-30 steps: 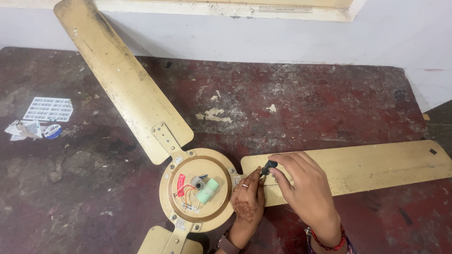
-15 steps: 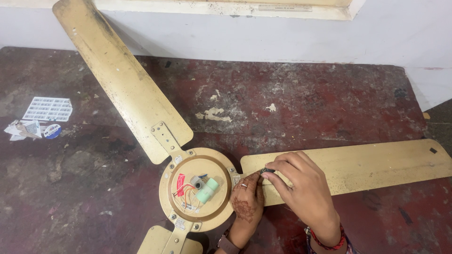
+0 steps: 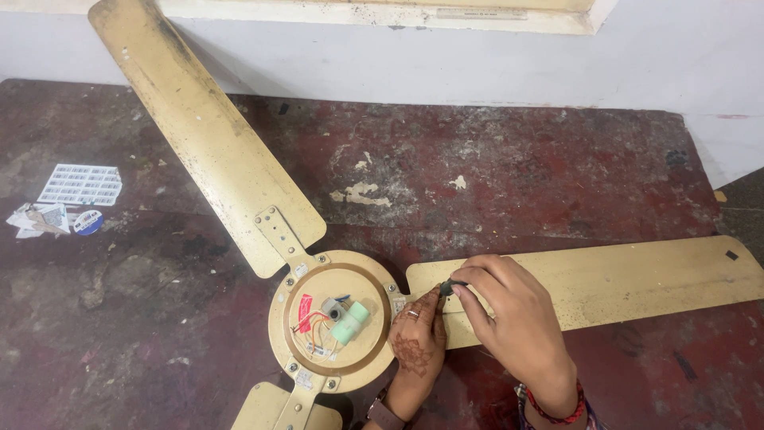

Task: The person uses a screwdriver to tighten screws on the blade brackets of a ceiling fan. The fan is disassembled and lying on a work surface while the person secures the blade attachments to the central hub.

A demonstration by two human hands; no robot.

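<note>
Ceiling fan: cream, scuffed and stained, lying on the red floor; round hub open, showing red wires and a pale green capacitor.
Right blade: root beside the hub, under both hands.
Right hand: fingertips pinching a small dark tool.
Left hand: fingers flat on the blade root, holding nothing.
</note>
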